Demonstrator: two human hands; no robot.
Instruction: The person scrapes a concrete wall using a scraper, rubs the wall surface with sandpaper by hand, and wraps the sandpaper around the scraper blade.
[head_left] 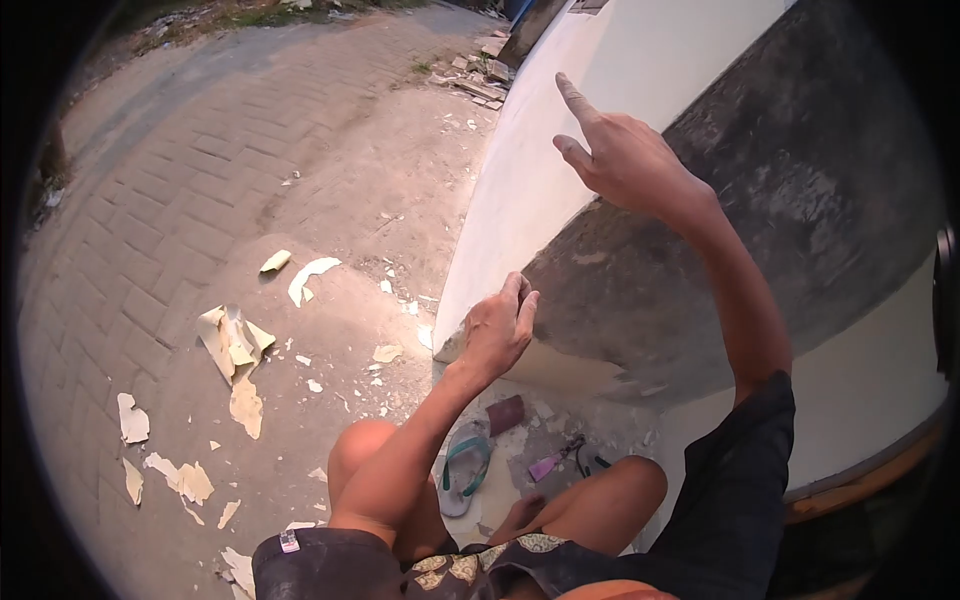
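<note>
My right hand (635, 160) is raised at the wall (640, 60), by the border between its white coat and a dark bare patch (760, 200). Its index finger is stretched out and its thumb stands apart; whitish dust covers the fingertips. Lower down, my left hand (498, 328) is closed at the wall's near corner, beside the lower end of the dark patch. Its fingers are curled together, and whatever they hold, if anything, is hidden.
Below my hands lie a sandal (465, 470) with a teal strap, a dark red block-like piece (505, 413) and a small purple-ended item (545, 466). Peeled paint sheets (235, 340) and flakes litter the ground at left. Rubble (485, 80) lies by the wall's far end.
</note>
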